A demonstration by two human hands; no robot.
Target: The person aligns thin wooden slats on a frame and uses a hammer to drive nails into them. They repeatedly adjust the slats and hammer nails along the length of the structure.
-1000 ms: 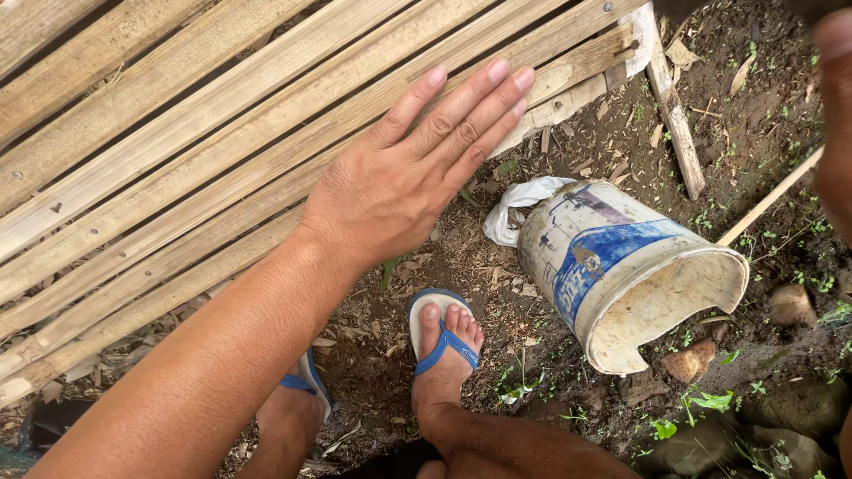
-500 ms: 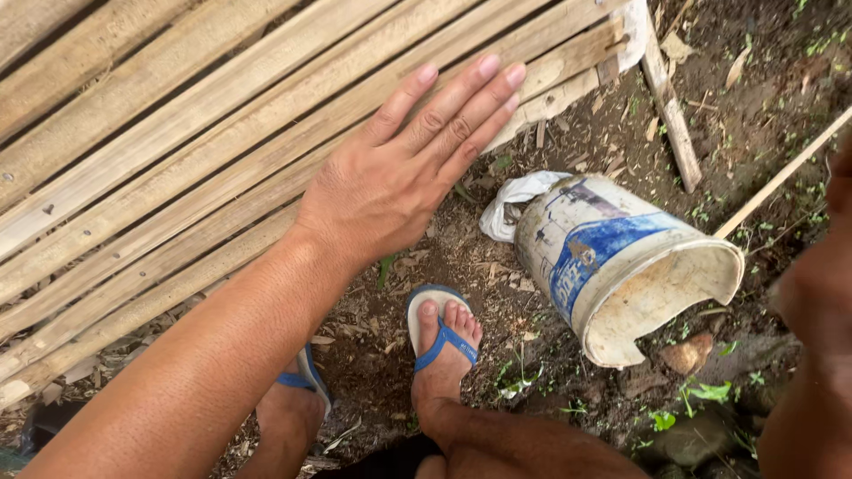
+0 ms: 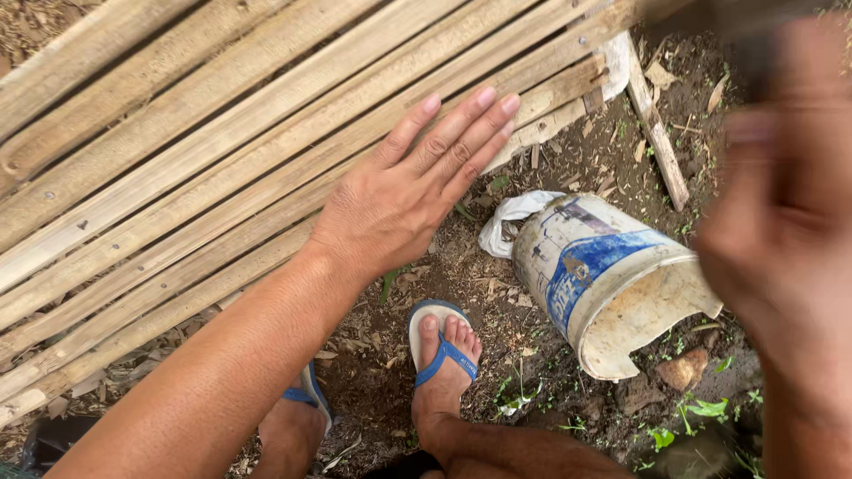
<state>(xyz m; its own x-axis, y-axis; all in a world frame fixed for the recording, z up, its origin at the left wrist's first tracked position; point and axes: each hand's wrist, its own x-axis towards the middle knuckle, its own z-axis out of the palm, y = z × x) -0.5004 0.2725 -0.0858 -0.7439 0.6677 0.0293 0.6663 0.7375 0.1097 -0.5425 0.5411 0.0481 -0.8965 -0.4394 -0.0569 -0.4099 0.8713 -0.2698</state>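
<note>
In head view: left hand (image 3: 404, 191) flat, fingers spread, gripping nothing, pressing bamboo slat panel (image 3: 177, 177) lying on ground; right hand (image 3: 781, 239) blurred, grip indeterminable. Best kept pressed firmly. Tipped bucket (image 3: 612, 284) beside.

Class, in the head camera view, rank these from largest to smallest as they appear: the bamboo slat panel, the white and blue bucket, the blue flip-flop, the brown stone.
1. bamboo slat panel
2. white and blue bucket
3. blue flip-flop
4. brown stone

The panel also runs out of frame.
</note>
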